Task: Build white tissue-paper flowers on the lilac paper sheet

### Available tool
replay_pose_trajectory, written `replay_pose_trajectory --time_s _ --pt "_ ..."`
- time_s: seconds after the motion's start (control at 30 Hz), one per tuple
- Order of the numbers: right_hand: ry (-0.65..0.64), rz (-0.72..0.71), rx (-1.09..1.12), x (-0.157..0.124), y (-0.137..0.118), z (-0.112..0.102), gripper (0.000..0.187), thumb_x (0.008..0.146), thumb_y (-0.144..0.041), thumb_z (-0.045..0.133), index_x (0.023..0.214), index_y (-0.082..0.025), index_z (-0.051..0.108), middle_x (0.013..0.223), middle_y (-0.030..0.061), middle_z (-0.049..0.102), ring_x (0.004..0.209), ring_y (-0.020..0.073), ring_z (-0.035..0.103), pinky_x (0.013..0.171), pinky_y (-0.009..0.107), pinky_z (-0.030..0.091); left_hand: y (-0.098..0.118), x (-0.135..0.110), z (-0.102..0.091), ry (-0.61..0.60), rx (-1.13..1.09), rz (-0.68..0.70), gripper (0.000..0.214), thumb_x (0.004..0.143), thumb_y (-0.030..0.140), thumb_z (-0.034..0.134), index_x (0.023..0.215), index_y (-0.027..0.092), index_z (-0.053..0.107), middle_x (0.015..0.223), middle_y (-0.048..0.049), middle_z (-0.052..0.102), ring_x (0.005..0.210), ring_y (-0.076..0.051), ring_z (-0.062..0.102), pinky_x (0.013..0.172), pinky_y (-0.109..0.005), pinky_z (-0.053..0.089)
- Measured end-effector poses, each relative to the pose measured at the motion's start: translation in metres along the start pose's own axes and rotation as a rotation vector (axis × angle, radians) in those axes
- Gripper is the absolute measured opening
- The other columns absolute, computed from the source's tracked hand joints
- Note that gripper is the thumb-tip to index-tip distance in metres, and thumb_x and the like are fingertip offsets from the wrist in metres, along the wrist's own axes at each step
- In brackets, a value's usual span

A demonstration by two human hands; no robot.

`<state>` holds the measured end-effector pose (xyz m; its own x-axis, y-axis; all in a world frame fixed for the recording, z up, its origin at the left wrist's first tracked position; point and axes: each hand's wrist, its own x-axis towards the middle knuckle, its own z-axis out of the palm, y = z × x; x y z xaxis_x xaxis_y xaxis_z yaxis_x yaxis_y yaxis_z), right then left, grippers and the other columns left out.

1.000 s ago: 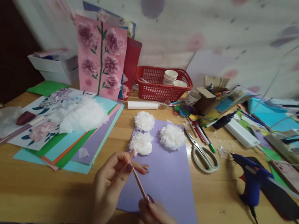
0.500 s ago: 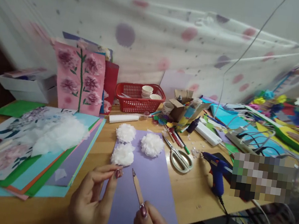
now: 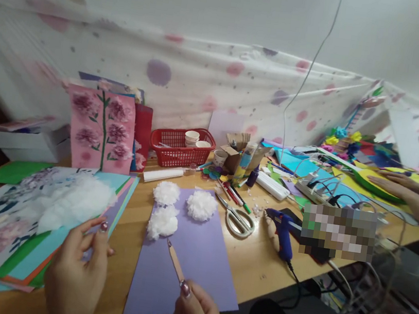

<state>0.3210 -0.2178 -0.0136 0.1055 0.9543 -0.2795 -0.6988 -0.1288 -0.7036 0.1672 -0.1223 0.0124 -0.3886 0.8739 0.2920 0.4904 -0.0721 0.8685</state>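
My right hand grips a flat wooden stick with a pointed, dark tip, held above the purple sheet. Its tip is just below a white tissue-paper flower. Two more such flowers, one at the upper left and one at the right, lie on the sheet's far end. Left of the sheet, my left hand has thumb and forefinger pinched together. I cannot make out anything between them. Just beyond it, a heap of white tissue pieces rests on stacked coloured papers.
Scissors and a blue glue gun lie right of the sheet. Markers, a red basket with paper cups and a pink flower picture stand behind. Another person's hands rest on papers at right.
My left hand has moved left, away from the flowers and towards the tissue heap. The stick stays in my right hand. The camera view has turned to the right, and the other person's arms show more.
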Motion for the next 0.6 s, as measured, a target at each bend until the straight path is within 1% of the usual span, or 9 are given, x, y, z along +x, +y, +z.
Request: replay_pose_trajectory --time_s 0.03,0.1,0.17,0.2,0.3,0.37,0.43,0.5,0.6 --pt "-0.024 0.019 0.007 -0.001 -0.001 0.0 0.061 0.063 -0.061 0.081 0.053 -0.021 0.036 0.041 -0.0122 0.026 0.038 0.0016 0.016 0.04 0.021 0.009 0.003 -0.003 0.001 -0.074 -0.105 -0.012 0.034 0.084 0.045 0.058 0.109 0.022 0.064 0.078 -0.0039 0.071 0.091 -0.028 0.069 0.082 -0.038 0.051" --pt "-0.101 0.081 0.023 -0.004 -0.004 0.0 0.06 0.064 -0.06 0.081 0.053 -0.02 0.037 0.039 -0.0123 0.027 0.036 0.0012 0.016 0.039 0.02 0.01 0.012 -0.013 0.006 -0.289 -0.374 -0.033 0.036 0.083 0.049 0.062 0.107 0.023 0.068 0.093 -0.0053 0.075 0.106 -0.027 0.067 0.091 -0.035 0.05" --pt "-0.191 0.145 0.044 -0.007 -0.006 -0.001 0.06 0.067 -0.059 0.079 0.051 -0.02 0.036 0.038 -0.0122 0.026 0.034 0.0011 0.017 0.038 0.02 0.011 0.024 -0.025 0.013 -0.528 -0.594 -0.081 0.034 0.084 0.051 0.065 0.098 0.022 0.074 0.102 -0.0067 0.076 0.113 -0.026 0.064 0.098 -0.034 0.047" --pt "-0.231 0.17 0.057 -0.008 -0.007 -0.001 0.059 0.069 -0.058 0.078 0.051 -0.02 0.037 0.037 -0.0123 0.026 0.033 0.0011 0.017 0.037 0.019 0.013 0.031 -0.03 0.016 -0.596 -0.672 -0.093 0.032 0.083 0.051 0.067 0.092 0.021 0.076 0.102 -0.0068 0.076 0.115 -0.026 0.063 0.102 -0.033 0.044" --pt "-0.335 0.249 0.134 -0.01 -0.01 -0.006 0.055 0.075 -0.053 0.076 0.054 -0.02 0.038 0.038 -0.012 0.028 0.033 0.0014 0.018 0.036 0.018 0.016 0.047 -0.04 0.022 -0.648 -0.893 -0.196 0.03 0.074 0.051 0.078 0.077 0.021 0.078 0.08 -0.0048 0.077 0.101 -0.023 0.069 0.097 -0.031 0.047" --pt "-0.447 0.301 0.217 -0.009 -0.013 -0.009 0.054 0.077 -0.049 0.075 0.054 -0.02 0.035 0.039 -0.0118 0.028 0.032 0.0015 0.017 0.035 0.016 0.016 0.054 -0.042 0.024 -0.655 -1.038 -0.317 0.032 0.068 0.052 0.082 0.078 0.022 0.078 0.068 -0.0025 0.075 0.084 -0.02 0.072 0.091 -0.033 0.05" --pt "-0.586 0.332 0.305 -0.006 -0.015 -0.013 0.056 0.08 -0.045 0.072 0.053 -0.02 0.03 0.038 -0.012 0.025 0.031 0.0015 0.015 0.033 0.015 0.016 0.055 -0.044 0.024 -0.669 -1.139 -0.403 0.031 0.068 0.051 0.083 0.08 0.022 0.079 0.068 -0.0019 0.076 0.073 -0.018 0.072 0.09 -0.034 0.051" --pt "-0.705 0.356 0.373 -0.003 -0.015 -0.015 0.057 0.084 -0.043 0.068 0.054 -0.02 0.025 0.037 -0.0122 0.021 0.03 0.0019 0.012 0.033 0.014 0.016 0.055 -0.047 0.024 -0.693 -1.174 -0.418 0.027 0.071 0.047 0.082 0.078 0.021 0.078 0.073 -0.0029 0.077 0.074 -0.017 0.072 0.091 -0.034 0.05" --pt "-0.79 0.412 0.409 -0.002 -0.012 -0.017 0.058 0.087 -0.044 0.064 0.055 -0.02 0.022 0.037 -0.0122 0.02 0.031 0.0026 0.011 0.034 0.014 0.016 0.054 -0.052 0.023 -0.724 -1.153 -0.365 0.024 0.073 0.042 0.082 0.077 0.019 0.077 0.074 -0.0031 0.077 0.082 -0.016 0.072 0.092 -0.029 0.05"
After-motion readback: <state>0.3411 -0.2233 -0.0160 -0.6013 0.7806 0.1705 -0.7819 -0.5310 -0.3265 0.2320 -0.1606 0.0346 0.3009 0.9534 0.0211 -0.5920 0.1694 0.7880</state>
